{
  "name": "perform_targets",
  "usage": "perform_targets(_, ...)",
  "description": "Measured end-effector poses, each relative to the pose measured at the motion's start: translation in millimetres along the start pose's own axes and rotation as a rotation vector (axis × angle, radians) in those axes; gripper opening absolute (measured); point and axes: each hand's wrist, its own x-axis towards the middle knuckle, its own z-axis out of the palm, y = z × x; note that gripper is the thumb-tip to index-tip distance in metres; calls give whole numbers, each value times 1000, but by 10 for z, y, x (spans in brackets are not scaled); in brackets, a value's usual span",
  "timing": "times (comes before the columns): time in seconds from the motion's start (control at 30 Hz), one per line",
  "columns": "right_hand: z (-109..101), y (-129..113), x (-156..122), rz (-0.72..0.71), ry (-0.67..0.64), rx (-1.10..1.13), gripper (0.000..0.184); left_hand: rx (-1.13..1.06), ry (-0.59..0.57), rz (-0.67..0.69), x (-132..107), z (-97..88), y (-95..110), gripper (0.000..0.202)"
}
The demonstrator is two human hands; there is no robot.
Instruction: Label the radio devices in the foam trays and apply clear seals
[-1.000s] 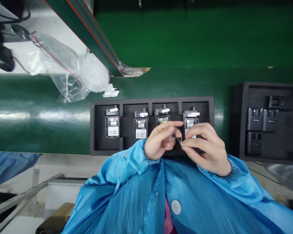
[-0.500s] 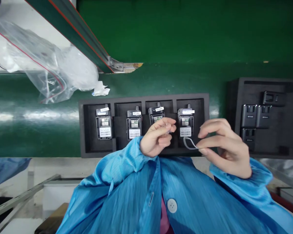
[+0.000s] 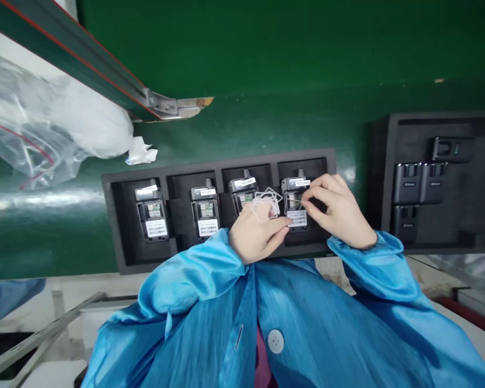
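Observation:
A black foam tray (image 3: 117,226) lies on the green bench with several small black devices in its slots, each bearing white labels. My left hand (image 3: 255,231) is closed around a bunch of thin clear loops (image 3: 268,200) that stick out above its fingers, in front of the third device (image 3: 242,194). My right hand (image 3: 337,211) pinches at the rightmost device (image 3: 295,207), fingertips on its upper face; whether a loop is between them is too small to tell. Both arms wear blue sleeves.
A second black foam tray (image 3: 432,237) with several black parts stands at the right. A clear plastic bag (image 3: 44,134) with white contents and a scrap of white tissue (image 3: 139,153) lie at the left. A green rail with a metal bracket (image 3: 165,105) crosses the upper left.
My right hand, which held one clear loop out to the right, has moved up and left onto the rightmost device. My left hand has turned, showing its bunch of loops. The view shifted right.

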Motion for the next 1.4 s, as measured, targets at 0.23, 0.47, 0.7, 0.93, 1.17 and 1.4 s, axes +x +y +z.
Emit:
perform_targets(0.23,-35,32,10,-33,37,-64,7,373,-77,-17,55,56,24,40)
perform_targets(0.47,12,61,10,-24,43,-38,8,474,-115,-27,39,100,50,42)
perform_targets(0.7,35,70,20,-11,34,-48,5,511,-99,-17,43,103,41,44)
perform_targets(0.93,5,43,-154,40,178,7,18,516,-115,-33,28,104,64,48)
perform_targets(1.17,61,22,-538,-24,64,-195,33,520,-59,10,-6,142,61,48)
perform_targets(1.4,110,15,-570,-7,33,-294,35,570,-53,-8,-18,165,86,46)
